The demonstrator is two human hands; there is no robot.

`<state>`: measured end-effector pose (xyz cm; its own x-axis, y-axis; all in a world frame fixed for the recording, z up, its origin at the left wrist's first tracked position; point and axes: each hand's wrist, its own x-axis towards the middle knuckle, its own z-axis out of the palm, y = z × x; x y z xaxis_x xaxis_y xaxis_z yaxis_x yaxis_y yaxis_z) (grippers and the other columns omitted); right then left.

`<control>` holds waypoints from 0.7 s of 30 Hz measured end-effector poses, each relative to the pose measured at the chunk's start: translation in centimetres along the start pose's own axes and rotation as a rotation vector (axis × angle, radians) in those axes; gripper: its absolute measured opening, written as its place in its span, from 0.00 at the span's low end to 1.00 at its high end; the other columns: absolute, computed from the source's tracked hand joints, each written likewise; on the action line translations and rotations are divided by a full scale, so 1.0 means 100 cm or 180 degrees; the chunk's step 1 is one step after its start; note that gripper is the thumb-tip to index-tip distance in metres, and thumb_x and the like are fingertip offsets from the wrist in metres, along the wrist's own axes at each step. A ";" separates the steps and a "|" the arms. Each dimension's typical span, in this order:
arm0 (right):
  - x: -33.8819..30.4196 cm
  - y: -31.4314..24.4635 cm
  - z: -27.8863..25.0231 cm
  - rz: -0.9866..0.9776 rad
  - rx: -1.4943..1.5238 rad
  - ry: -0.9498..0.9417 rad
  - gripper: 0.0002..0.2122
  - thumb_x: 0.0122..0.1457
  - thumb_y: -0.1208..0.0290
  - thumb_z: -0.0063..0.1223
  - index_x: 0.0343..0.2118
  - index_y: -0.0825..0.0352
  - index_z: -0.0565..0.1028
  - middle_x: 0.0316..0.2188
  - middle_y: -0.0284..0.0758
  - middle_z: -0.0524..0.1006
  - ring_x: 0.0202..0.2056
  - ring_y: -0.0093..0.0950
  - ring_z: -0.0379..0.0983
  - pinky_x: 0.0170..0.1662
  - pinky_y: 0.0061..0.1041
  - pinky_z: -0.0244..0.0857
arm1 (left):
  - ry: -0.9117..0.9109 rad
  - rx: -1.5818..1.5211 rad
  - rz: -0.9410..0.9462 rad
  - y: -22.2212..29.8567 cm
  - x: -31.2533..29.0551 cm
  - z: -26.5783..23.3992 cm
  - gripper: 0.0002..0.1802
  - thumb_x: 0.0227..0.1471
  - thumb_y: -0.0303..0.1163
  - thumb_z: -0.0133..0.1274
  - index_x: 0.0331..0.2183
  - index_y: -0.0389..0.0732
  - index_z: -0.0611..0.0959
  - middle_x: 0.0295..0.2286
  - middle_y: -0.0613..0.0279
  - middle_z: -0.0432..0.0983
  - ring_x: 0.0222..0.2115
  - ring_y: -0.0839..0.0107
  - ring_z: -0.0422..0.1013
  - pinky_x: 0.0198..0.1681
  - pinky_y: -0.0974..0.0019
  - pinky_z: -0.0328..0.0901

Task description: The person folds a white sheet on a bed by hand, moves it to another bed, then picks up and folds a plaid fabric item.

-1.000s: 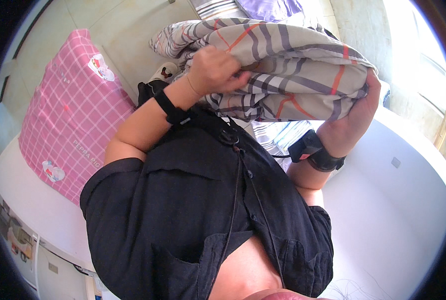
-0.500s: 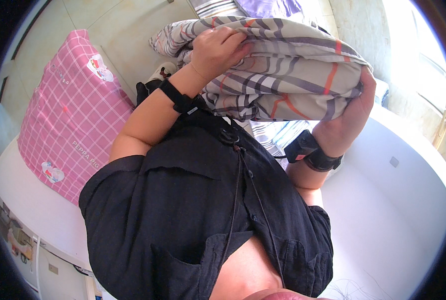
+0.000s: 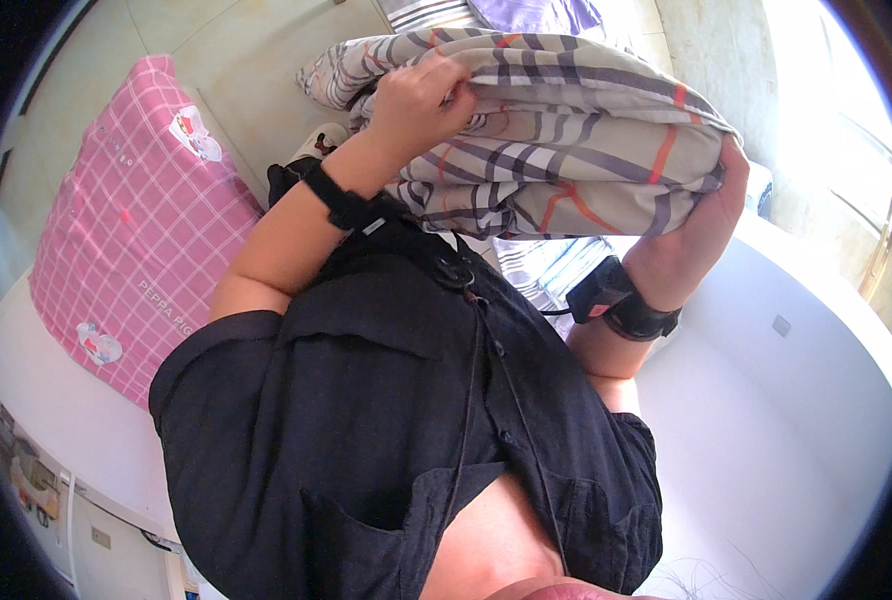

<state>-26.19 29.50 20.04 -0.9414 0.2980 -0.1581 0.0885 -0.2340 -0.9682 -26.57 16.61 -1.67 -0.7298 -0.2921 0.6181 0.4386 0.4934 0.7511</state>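
A thick bundle of folded plaid bedding (image 3: 586, 130), beige with dark, white and orange-red stripes, is held up in front of my body. My left hand (image 3: 418, 108) lies on its upper left part, fingers curled and pinching a fold of the cloth. At the bundle's right end, my right hand (image 3: 701, 215) supports it from below. Its thumb runs up along the edge, while its other fingers are hidden under the cloth. Both wrists wear black straps.
To the left, a pink checked cloth (image 3: 146, 230) with cartoon patches drapes over a white rounded surface (image 3: 56, 380). Striped and purple fabrics (image 3: 536, 14) lie beyond the bundle. A white curved surface (image 3: 766, 400) is at the right. Pale tiles (image 3: 216, 50) cover the floor.
My left hand has slid slightly left along the bundle, its fingers more curled. The right hand keeps its hold, and the bundle has barely shifted.
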 end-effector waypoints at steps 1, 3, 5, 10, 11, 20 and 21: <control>0.000 0.001 -0.002 0.0056 0.0057 -0.0018 0.09 0.50 0.67 0.45 0.30 0.68 0.69 0.29 0.34 0.72 0.32 0.25 0.69 0.37 0.21 0.62 | -0.0126 -0.0197 0.0166 0.001 -0.006 -0.010 0.06 0.33 0.25 0.51 0.21 0.39 0.73 0.21 0.61 0.70 0.15 0.67 0.67 0.18 0.69 0.63; 0.001 0.003 0.000 0.0109 0.0114 -0.0038 0.09 0.50 0.67 0.45 0.30 0.68 0.69 0.29 0.34 0.72 0.32 0.25 0.69 0.37 0.21 0.62 | -0.0259 0.0018 0.0573 -0.004 -0.014 -0.010 0.06 0.32 0.25 0.50 0.21 0.39 0.73 0.21 0.61 0.70 0.16 0.68 0.67 0.18 0.69 0.63; 0.000 0.003 0.002 0.0171 0.0146 -0.0071 0.09 0.50 0.67 0.45 0.30 0.68 0.69 0.29 0.34 0.72 0.31 0.25 0.69 0.37 0.21 0.62 | -0.0512 0.0131 0.1034 0.003 -0.013 -0.012 0.05 0.32 0.25 0.50 0.20 0.41 0.73 0.24 0.63 0.69 0.19 0.67 0.67 0.19 0.68 0.63; -0.003 0.000 0.007 0.0091 0.0007 0.0037 0.11 0.51 0.67 0.43 0.33 0.70 0.69 0.32 0.37 0.73 0.33 0.27 0.69 0.40 0.23 0.62 | -0.0763 0.0319 0.0742 0.005 -0.022 0.015 0.05 0.33 0.29 0.53 0.20 0.43 0.74 0.26 0.63 0.68 0.19 0.68 0.68 0.19 0.69 0.63; -0.003 0.000 0.008 0.0087 0.0002 0.0039 0.11 0.51 0.67 0.43 0.33 0.70 0.69 0.32 0.37 0.73 0.33 0.27 0.69 0.40 0.23 0.62 | -0.0629 0.0286 0.0611 0.006 -0.021 0.018 0.05 0.33 0.31 0.54 0.20 0.43 0.75 0.26 0.63 0.68 0.19 0.68 0.68 0.19 0.69 0.63; -0.004 0.003 0.009 0.0027 0.0052 0.0074 0.10 0.49 0.67 0.45 0.30 0.68 0.69 0.30 0.35 0.72 0.32 0.25 0.69 0.38 0.21 0.62 | -0.0546 0.0539 -0.0029 -0.009 -0.034 0.037 0.08 0.31 0.34 0.56 0.20 0.43 0.77 0.24 0.62 0.69 0.22 0.66 0.69 0.24 0.66 0.64; -0.003 0.003 0.006 0.0036 0.0044 0.0073 0.10 0.49 0.67 0.45 0.30 0.68 0.69 0.30 0.35 0.72 0.32 0.25 0.69 0.38 0.21 0.62 | -0.0657 0.0593 -0.0264 -0.011 -0.037 0.036 0.08 0.31 0.33 0.55 0.20 0.43 0.77 0.24 0.62 0.69 0.23 0.66 0.69 0.26 0.65 0.64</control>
<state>-26.07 28.77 19.87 -0.9326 0.3164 -0.1736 0.0944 -0.2504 -0.9635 -26.24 20.09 -5.55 -0.8589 -0.1742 0.4816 0.2830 0.6223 0.7298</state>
